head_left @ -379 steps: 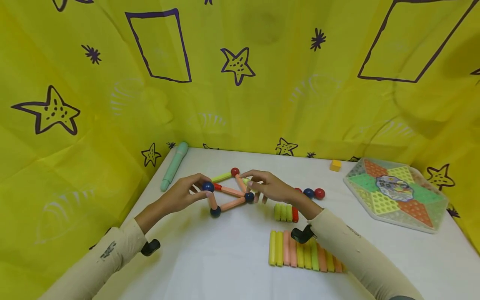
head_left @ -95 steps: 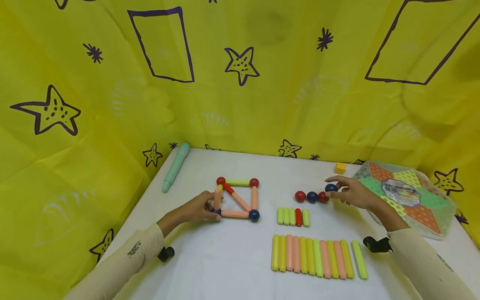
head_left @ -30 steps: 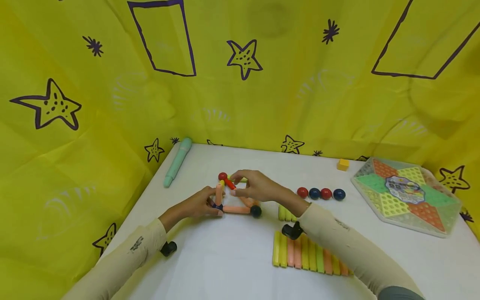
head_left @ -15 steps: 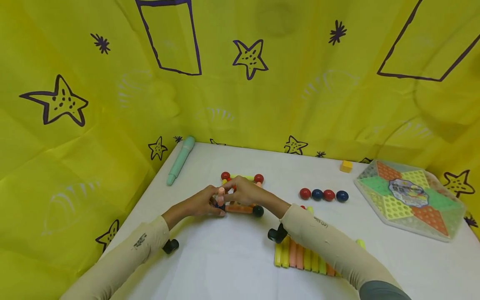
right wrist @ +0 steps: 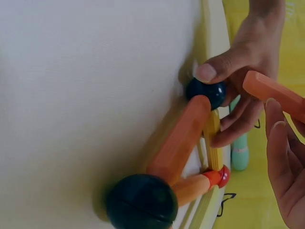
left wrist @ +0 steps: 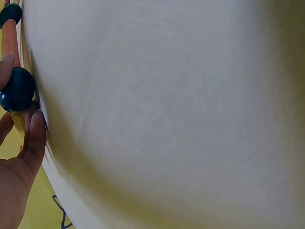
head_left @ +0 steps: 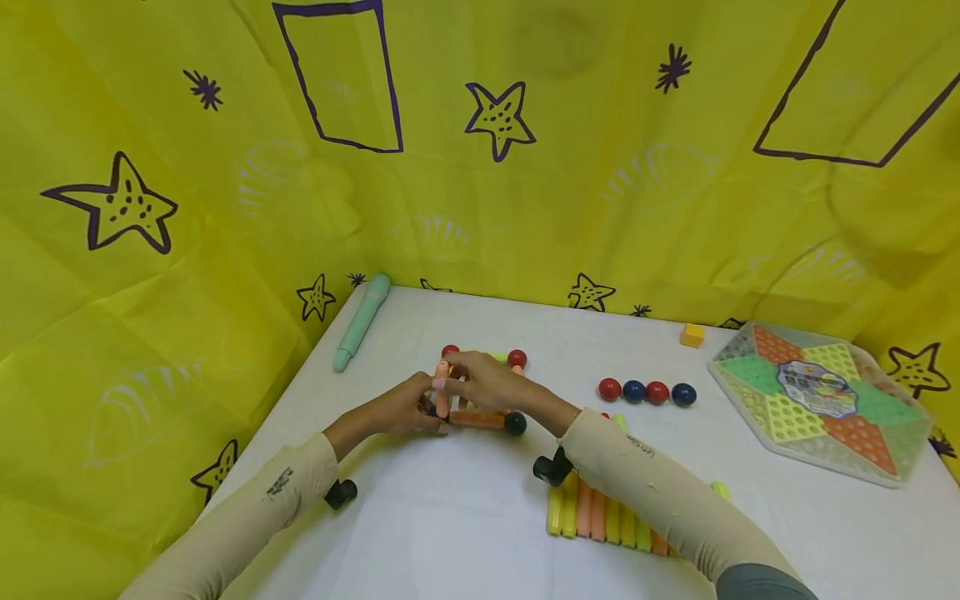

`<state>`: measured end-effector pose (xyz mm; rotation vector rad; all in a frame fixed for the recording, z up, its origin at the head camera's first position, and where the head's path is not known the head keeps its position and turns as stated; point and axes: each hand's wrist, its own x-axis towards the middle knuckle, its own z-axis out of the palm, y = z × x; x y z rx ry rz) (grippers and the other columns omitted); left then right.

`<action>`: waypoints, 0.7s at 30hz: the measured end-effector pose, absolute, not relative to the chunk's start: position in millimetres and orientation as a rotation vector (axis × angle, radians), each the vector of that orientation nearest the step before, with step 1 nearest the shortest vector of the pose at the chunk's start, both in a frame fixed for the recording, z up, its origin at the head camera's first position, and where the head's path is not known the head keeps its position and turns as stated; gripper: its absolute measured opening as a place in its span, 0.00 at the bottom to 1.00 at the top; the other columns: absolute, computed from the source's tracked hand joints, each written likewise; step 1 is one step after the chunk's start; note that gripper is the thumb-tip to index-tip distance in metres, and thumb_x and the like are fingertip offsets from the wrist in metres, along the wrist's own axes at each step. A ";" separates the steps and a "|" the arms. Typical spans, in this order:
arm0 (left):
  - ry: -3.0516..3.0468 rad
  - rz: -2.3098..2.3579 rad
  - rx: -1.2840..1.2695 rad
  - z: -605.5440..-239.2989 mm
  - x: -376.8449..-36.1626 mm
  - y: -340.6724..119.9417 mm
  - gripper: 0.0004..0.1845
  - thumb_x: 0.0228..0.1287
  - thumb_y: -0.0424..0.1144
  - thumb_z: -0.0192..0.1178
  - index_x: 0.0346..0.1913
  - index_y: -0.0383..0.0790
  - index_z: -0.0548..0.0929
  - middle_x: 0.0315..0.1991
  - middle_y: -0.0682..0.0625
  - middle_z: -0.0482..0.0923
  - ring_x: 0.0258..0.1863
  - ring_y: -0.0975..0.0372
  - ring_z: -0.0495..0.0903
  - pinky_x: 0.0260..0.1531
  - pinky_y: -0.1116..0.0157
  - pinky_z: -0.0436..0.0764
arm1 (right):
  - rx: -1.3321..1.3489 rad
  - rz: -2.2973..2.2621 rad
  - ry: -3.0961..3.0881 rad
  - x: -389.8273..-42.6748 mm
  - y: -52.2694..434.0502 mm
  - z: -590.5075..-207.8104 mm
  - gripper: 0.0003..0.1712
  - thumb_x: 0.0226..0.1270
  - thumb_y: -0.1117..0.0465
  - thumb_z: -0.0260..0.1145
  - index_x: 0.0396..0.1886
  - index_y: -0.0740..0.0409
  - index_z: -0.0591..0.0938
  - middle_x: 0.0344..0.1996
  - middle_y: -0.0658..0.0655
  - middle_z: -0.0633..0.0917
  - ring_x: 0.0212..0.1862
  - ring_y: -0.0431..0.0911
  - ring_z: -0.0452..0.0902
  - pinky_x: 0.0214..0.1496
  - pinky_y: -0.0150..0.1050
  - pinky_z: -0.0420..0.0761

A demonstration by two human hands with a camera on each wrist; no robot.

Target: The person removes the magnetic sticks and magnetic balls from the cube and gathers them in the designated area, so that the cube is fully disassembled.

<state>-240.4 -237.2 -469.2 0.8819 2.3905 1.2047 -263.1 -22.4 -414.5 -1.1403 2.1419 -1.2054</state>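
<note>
A flat frame of magnetic sticks and balls lies on the white table (head_left: 450, 517). It has red balls (head_left: 517, 358) at the far corners and a dark ball (head_left: 514, 423) at the near right. My left hand (head_left: 429, 410) pinches the blue corner ball (right wrist: 206, 91) at the near left, which also shows beside my fingers as the blue ball (left wrist: 16, 89). My right hand (head_left: 450, 385) holds a pale orange stick (head_left: 442, 390) upright, just above that ball. In the right wrist view this orange stick (right wrist: 274, 93) slants between my fingers (right wrist: 279, 152), its tip apart from the ball.
A row of red and blue balls (head_left: 647, 392) lies to the right. Coloured sticks (head_left: 600, 518) lie side by side under my right forearm. A hexagonal game board (head_left: 817, 400) and a yellow cube (head_left: 692, 335) sit far right, a mint pen (head_left: 362, 321) far left. Yellow cloth walls the table.
My right hand left the row of balls and came back to the frame, then took the orange stick at the near-left corner and stood it up. My left hand stayed on the blue ball.
</note>
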 end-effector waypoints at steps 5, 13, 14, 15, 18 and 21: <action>2.512 1.048 0.721 -465.5 -236.6 -234.5 0.27 0.57 0.40 0.76 0.59 0.40 0.78 0.48 0.44 0.75 0.37 0.63 0.76 0.40 0.69 0.79 | -1.046 -1.201 2.122 -267.3 0.3 -402.8 0.08 0.81 0.58 0.54 0.43 0.58 0.75 0.32 0.59 0.86 0.35 0.59 0.84 0.40 0.48 0.86; 2.508 0.902 0.565 -453.6 -235.0 -239.4 0.36 0.65 0.52 0.67 0.72 0.44 0.69 0.61 0.40 0.69 0.50 0.58 0.80 0.53 0.58 0.81 | -1.020 -1.205 2.233 -263.4 94.3 -395.4 0.08 0.76 0.56 0.61 0.40 0.55 0.79 0.37 0.58 0.83 0.33 0.55 0.81 0.35 0.45 0.84; 2.513 0.898 0.564 -452.0 -236.3 -241.3 0.35 0.67 0.53 0.66 0.72 0.44 0.69 0.61 0.40 0.69 0.51 0.57 0.80 0.54 0.57 0.81 | -0.994 -1.213 2.248 -261.3 109.3 -396.0 0.08 0.75 0.56 0.62 0.40 0.56 0.80 0.38 0.59 0.83 0.33 0.53 0.81 0.35 0.44 0.84; 2.523 0.899 0.566 -450.2 -237.8 -242.9 0.34 0.68 0.52 0.65 0.72 0.43 0.69 0.62 0.40 0.69 0.53 0.55 0.81 0.55 0.56 0.81 | -0.968 -1.219 2.270 -258.5 124.7 -397.0 0.09 0.75 0.55 0.63 0.41 0.56 0.81 0.38 0.59 0.83 0.32 0.51 0.80 0.34 0.43 0.84; 2.575 0.922 0.599 -445.4 -244.7 -245.0 0.31 0.71 0.49 0.62 0.71 0.40 0.69 0.64 0.39 0.70 0.58 0.49 0.79 0.58 0.50 0.79 | -0.841 -1.231 2.346 -247.2 168.8 -402.1 0.11 0.74 0.54 0.64 0.45 0.57 0.83 0.38 0.59 0.84 0.29 0.49 0.80 0.30 0.43 0.83; 2.653 0.939 0.644 -442.8 -253.9 -242.5 0.27 0.71 0.44 0.62 0.69 0.38 0.72 0.64 0.38 0.71 0.62 0.44 0.75 0.62 0.45 0.75 | -0.735 -1.231 2.400 -231.1 206.1 -407.0 0.13 0.74 0.55 0.65 0.45 0.60 0.83 0.37 0.61 0.84 0.26 0.48 0.78 0.28 0.42 0.81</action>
